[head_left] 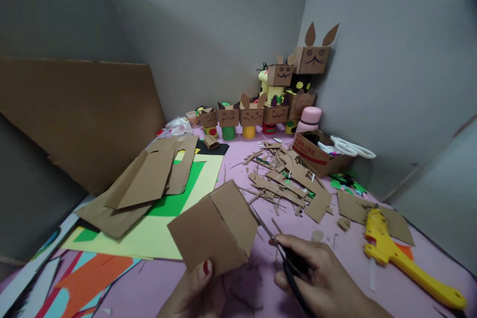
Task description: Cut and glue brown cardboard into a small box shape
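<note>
My left hand (199,280) grips a small cardboard box (208,236) near its lower edge, thumb pressed on the brown face. The box is tilted, and a seam runs across it between two panels. My right hand (316,268) is closed around the black handles of a pair of scissors (276,243). The scissor blades point up and left, their tips at the box's right edge; whether they touch the cardboard I cannot tell. My left fingers behind the box are hidden.
Cardboard scraps (286,179) lie beyond my hands. A yellow glue gun (391,253) rests at the right, near a carton (316,156) holding white-handled scissors. Cardboard sheets (145,184) and coloured paper (126,236) lie left. Several box-headed animal figures (251,117) and a pink bottle (309,118) stand behind.
</note>
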`<state>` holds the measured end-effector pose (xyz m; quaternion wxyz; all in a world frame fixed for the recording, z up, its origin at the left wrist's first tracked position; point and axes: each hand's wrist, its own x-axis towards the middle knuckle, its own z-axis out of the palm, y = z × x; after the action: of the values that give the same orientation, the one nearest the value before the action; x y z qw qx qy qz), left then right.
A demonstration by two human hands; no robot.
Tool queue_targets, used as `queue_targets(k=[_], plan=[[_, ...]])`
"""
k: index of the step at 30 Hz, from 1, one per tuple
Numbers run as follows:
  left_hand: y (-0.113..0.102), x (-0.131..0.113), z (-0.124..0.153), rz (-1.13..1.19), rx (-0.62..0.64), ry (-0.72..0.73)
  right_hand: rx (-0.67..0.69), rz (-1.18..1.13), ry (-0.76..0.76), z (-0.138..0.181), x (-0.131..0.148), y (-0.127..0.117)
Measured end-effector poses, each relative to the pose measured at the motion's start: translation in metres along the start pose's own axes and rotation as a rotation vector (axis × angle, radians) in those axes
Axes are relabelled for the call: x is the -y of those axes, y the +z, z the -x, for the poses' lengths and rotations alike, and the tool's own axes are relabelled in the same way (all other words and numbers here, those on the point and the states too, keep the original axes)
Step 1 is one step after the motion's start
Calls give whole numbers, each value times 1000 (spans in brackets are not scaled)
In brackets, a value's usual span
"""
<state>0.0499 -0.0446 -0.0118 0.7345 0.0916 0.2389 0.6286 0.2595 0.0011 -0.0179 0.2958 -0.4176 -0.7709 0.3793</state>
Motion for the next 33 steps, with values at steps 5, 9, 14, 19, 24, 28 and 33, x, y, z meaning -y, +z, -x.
queue_targets(k=[5, 9, 14, 19, 24, 28, 33], plan=[[1, 1, -1, -62, 17, -14, -7, 103, -38, -1, 0, -2], [1, -1, -2, -110, 35, -1, -20, 129, -73, -1, -2, -1], [3, -3, -5, -156, 54, 9, -65, 206, -139, 1, -4, 2], [-2, -3, -8, -160, 67, 16, -109, 292, -213, 1, -3, 3], [-12, 2, -13, -153, 93, 13, -143, 342, -252, 1, -4, 3], [-23, 4, -15, -141, 106, 12, -166, 360, -264, 2, -6, 3], [-31, 7, -15, -134, 113, 13, -170, 345, -292, 3, -5, 3]])
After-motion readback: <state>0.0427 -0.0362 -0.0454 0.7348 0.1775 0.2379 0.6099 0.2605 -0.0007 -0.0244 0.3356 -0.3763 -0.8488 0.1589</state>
